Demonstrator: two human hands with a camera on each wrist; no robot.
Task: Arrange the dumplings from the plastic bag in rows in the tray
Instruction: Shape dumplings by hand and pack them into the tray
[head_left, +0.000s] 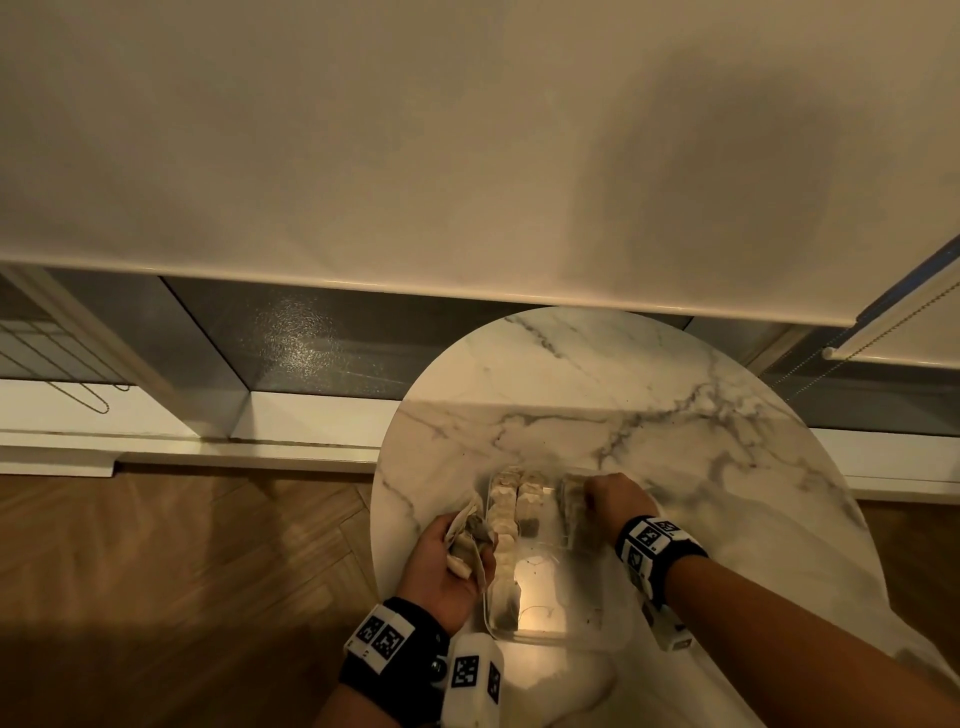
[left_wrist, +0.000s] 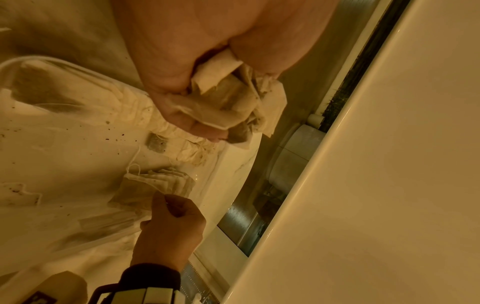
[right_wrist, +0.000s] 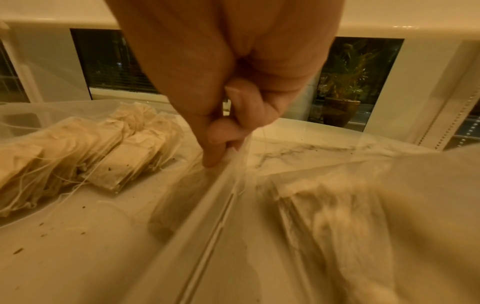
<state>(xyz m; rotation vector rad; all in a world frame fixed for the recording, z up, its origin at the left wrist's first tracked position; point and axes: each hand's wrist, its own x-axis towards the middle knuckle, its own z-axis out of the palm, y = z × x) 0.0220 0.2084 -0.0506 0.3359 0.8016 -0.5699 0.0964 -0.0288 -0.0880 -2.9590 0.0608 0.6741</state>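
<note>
Marble, white with grey veins, tops the round table (head_left: 649, 395) where a clear plastic tray (head_left: 550, 636) sits at the near edge. The task's things look like paper tea bags with strings rather than dumplings. Two rows of them (head_left: 514, 501) stand packed in the far left part of the tray, with another bunch (head_left: 570, 501) at its far right side; dark crumbs dot the bare tray floor.

The left hand (head_left: 441, 564) hangs over the tray's left rim, fingers curled round a crumpled handful of tea bags (left_wrist: 228, 102). The right hand (head_left: 615, 499) is at the tray's far right corner, its grip closed: thumb and fingers pinch the thin clear plastic bag (right_wrist: 337, 205) at its edge, just beside the tray's right wall. More tea bags (right_wrist: 332, 211) show blurred through that bag. Both wrists wear black bands with printed square markers. Beyond the table are a white window sill and wooden floor.
</note>
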